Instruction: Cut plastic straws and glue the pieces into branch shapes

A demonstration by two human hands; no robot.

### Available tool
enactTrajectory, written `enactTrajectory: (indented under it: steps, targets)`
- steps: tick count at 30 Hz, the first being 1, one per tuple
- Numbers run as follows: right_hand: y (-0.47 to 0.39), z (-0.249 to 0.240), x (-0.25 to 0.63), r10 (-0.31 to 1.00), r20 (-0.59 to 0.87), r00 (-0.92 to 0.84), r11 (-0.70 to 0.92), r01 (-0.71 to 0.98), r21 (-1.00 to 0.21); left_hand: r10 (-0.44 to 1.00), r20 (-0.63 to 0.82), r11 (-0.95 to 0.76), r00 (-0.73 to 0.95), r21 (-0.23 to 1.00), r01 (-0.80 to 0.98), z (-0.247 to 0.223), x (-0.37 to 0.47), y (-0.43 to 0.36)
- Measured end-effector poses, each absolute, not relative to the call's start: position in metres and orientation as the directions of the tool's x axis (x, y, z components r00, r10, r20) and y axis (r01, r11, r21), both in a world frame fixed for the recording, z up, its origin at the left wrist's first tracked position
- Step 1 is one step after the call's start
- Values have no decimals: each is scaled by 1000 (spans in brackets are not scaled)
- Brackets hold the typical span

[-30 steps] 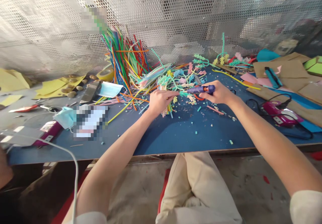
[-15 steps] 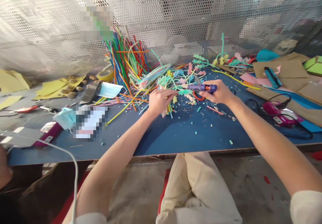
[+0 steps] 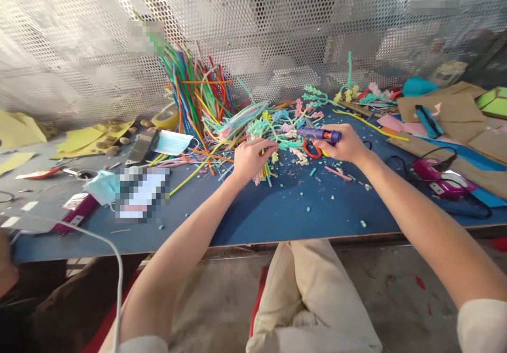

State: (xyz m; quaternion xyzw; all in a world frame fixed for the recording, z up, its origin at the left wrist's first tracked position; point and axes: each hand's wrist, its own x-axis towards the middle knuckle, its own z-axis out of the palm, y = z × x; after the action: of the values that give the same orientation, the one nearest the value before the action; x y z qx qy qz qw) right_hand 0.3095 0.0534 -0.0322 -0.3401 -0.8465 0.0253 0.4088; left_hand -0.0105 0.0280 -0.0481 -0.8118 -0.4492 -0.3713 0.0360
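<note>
My right hand is wrapped round the handle of a purple glue gun, whose nozzle points left. Below and left of the nozzle lies a mint-green pipe cleaner piece, its left end at the fingertips of my left hand. That hand is pinched closed on the piece; the exact contact is small and hard to see. Just under the gun, orange-red scissor handles rest on the table. Behind both hands spreads a pile of pastel pipe cleaner sprigs, and cut yellow and pink stems stick out beside my left hand.
A tall bundle of coloured pipe cleaners leans against the perforated metal screen. Left are a face mask, a yellow tape roll and a white cable. Cardboard and a magenta power strip lie right.
The glue gun's nozzle has lifted slightly and tipped away from the green pipe cleaner piece. My left hand has barely moved. At far left, a dark cable has shifted.
</note>
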Motion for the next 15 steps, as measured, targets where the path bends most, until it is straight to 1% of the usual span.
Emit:
enactTrajectory:
  steps: [9, 15]
  targets:
    - [50, -26, 311, 609, 675, -416, 753, 572, -325, 701, 640, -577, 316, 248, 778, -48, -10, 28]
    - [46, -24, 308, 599, 665, -447, 775, 532, -341, 708, 629, -565, 322, 231, 792, -47, -10, 27]
